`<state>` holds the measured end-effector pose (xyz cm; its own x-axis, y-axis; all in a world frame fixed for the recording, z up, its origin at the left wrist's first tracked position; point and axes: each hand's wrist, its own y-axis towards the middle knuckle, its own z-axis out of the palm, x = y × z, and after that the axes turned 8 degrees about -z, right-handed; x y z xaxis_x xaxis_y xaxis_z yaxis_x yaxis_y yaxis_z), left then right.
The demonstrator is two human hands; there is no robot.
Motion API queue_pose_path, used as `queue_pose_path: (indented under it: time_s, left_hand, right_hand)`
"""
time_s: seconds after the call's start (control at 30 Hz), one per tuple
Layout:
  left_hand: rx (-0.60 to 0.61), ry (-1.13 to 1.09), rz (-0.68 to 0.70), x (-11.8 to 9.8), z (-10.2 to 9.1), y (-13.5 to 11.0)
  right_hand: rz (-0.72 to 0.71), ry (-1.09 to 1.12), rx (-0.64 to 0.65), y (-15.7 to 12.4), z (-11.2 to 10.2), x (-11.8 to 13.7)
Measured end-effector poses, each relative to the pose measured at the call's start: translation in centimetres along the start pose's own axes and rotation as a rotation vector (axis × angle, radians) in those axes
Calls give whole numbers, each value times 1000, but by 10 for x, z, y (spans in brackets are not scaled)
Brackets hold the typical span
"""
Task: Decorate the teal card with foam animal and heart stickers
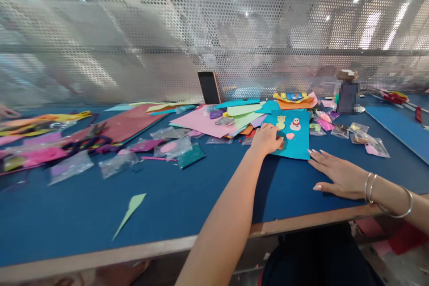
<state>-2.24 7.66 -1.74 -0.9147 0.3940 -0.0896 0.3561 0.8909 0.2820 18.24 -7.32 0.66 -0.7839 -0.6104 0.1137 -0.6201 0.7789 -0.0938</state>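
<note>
the left hand [266,139] is laid on the near left edge of a rectangular teal card sheet [299,145], which lies flat on the blue felt-covered table [167,196], right of centre. the fingers are curled inward, and a small orange-brown piece [280,145] is seen at the fingertips, on the card; whether it is pinched or only pressed down cannot be told.

the right hand [335,174] is laid palm down on the table, fingers spread wide and holding nothing, just near and right of the card's near right corner. silver bangles [370,187] are worn at its wrist.

on the far half of the card three paper cut-outs are set: a yellow figure [280,122] at the left, a white snowman with red trim [295,124] at the right, and a small pink shape [290,136] just near of them.

to the far left of the card a large pale pink paper sheet [201,123] is spread under green and teal sheets. clear plastic bags [174,146] of small parts are scattered to the left of the hand. a black phone [208,87] is propped upright against the perforated metal screen [134,31] at the far edge. a pale green pointed paper scrap [132,208] lies alone at the near left, well apart from both hands. purple-handled scissors [85,143] are seen among the pink papers at the far left.
</note>
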Motion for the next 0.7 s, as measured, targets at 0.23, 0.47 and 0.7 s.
queue_pose_path:
  time_s: [0.23, 0.47, 0.7]
  left_hand:
    - [0, 13, -6, 2, -3, 0]
    - [5, 11, -5, 0, -3, 0]
    - [7, 13, -2, -1, -5, 1]
  right_hand:
    - [22, -39, -19, -11, 2, -11]
    - [62, -10, -35, -32, 2, -8]
    - [105, 89, 88, -29, -10, 7]
